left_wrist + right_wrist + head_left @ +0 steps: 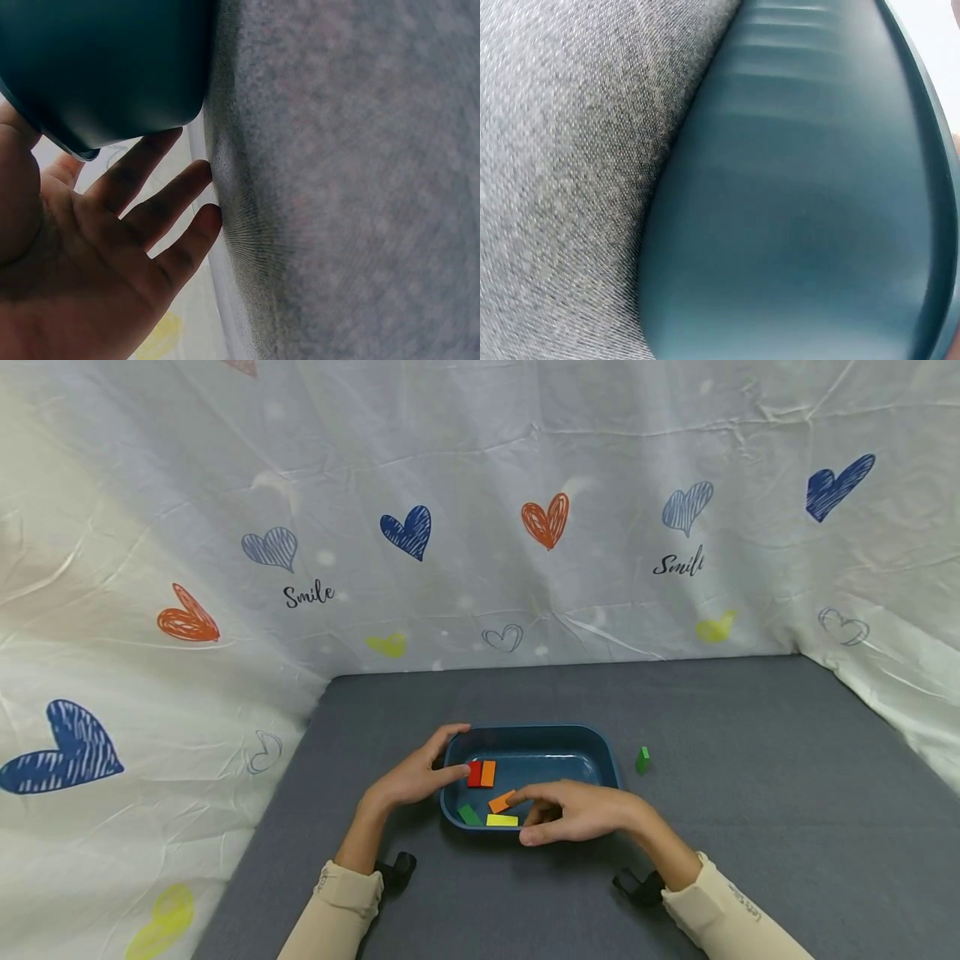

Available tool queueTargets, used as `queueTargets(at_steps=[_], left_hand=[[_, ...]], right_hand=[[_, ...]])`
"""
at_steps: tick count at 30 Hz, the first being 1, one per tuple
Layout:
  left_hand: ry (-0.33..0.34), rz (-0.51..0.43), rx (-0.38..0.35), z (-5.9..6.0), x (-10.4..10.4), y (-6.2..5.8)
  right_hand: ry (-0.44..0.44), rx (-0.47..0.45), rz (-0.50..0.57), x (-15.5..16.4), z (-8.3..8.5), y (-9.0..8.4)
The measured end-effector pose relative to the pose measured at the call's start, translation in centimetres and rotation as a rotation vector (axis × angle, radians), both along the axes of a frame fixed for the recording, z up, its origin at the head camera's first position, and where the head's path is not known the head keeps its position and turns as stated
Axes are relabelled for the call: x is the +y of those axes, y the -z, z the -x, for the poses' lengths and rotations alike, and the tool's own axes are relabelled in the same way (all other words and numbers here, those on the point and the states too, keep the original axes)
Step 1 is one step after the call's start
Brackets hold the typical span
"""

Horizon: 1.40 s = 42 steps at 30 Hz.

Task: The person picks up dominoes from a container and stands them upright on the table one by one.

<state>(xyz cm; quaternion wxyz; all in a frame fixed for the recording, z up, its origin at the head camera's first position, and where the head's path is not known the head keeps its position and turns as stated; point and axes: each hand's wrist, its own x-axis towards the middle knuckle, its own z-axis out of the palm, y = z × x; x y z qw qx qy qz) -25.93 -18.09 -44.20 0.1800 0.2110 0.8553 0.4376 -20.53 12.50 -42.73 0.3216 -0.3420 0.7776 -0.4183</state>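
Observation:
A dark blue tray [555, 760] sits on the table in the head view. My left hand [411, 777] holds its left end, thumb over the rim and fingers along the outside. In the left wrist view, fingers [135, 172] lie beside the tray's wall [112, 67]. My right hand [577, 810] is above the front rim, index fingertip at a slanted orange block [500, 802] and thumb apart from it, outside the rim. Inside lie a red block [475, 774], another orange block [488, 774], a green block [469, 815] and a yellow block [502, 820]. The right wrist view shows mostly the tray's outer wall [795, 202].
Right of the tray, a second green block [642, 760] stands upright on the grey cloth-covered table [750, 793]. A white curtain [480, 585] printed with hearts hangs behind the table and along its sides. Both wrists carry black camera mounts.

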Motion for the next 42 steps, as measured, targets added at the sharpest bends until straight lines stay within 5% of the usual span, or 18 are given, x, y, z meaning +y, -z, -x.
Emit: queueTargets(at_steps=[17, 42], left_hand=[[0.002, 0.015, 0.01, -0.1, 0.1, -0.4], [-0.02, 0.02, -0.009, -0.1, 0.1, -0.1]], right_hand=[[-0.009, -0.095, 0.179, 0.6, 0.7, 0.0], [-0.022, -0.141, 0.277, 1.7, 1.1, -0.7]])
